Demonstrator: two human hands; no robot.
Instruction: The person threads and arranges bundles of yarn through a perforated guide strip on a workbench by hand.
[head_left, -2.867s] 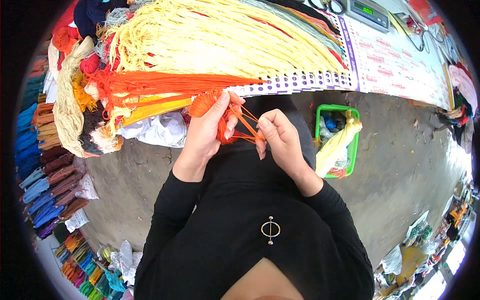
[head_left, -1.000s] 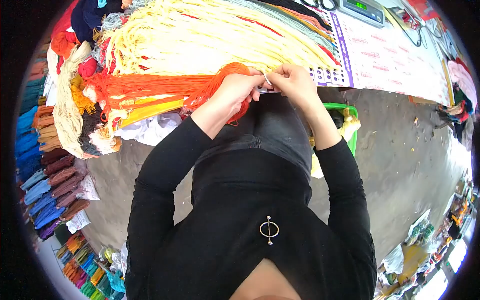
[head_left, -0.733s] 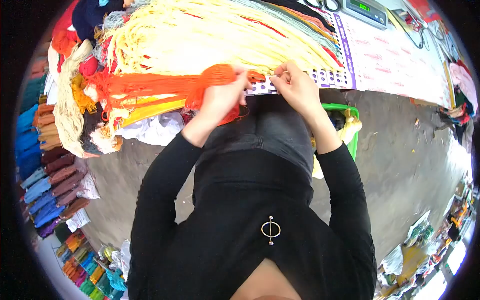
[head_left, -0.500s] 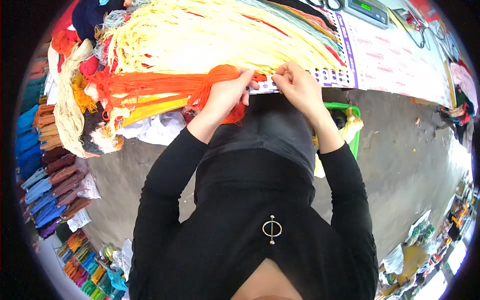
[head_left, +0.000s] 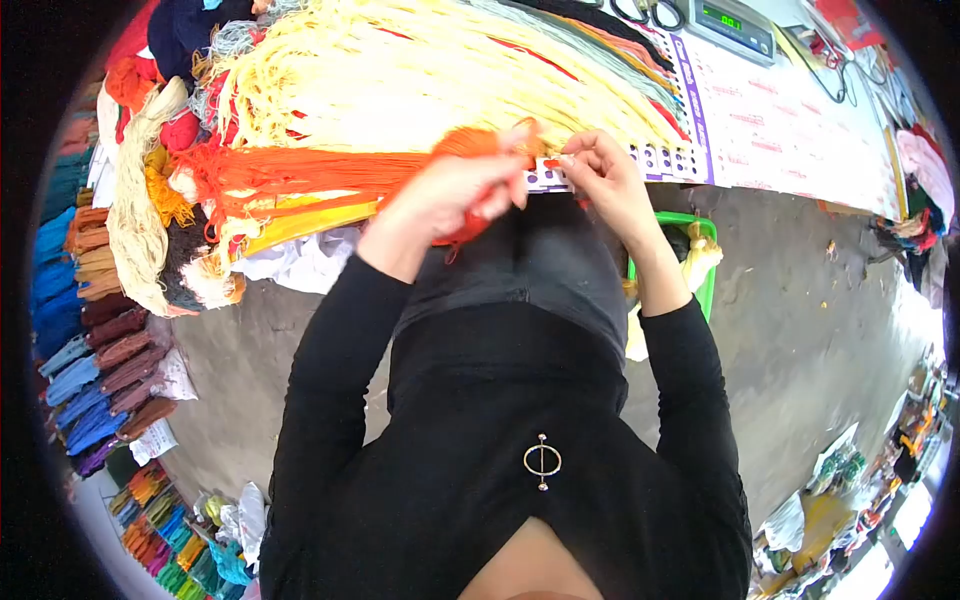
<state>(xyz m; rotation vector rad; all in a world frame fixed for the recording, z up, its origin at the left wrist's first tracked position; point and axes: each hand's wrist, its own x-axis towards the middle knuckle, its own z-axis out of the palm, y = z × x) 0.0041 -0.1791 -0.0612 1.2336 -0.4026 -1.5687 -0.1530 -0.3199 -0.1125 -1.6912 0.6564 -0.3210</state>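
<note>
A thick bundle of orange yarn (head_left: 300,172) lies along the front edge of the table, its end bunched around my left hand (head_left: 450,195). That hand is smeared by motion, but its fingers look curled round the orange yarn, with the thumb and a fingertip near the punched card strip (head_left: 548,178). My right hand (head_left: 607,180) is closed in a pinch at the strip, with a small bit of orange yarn at its fingertips. Behind both hands spreads a wide layer of pale yellow yarn (head_left: 400,85), with a few red strands in it.
A digital scale (head_left: 735,32) with a lit green display stands at the back right, beside scissors (head_left: 665,12). White printed sheet (head_left: 800,125) covers the table's right side. A green basket (head_left: 708,290) sits on the floor below. Coloured skeins (head_left: 90,400) are stacked at left.
My left hand has lifted slightly and turned, blurring, with its fingers nearer the right hand. The right hand has shifted a little right. The scale's display reads differently.
</note>
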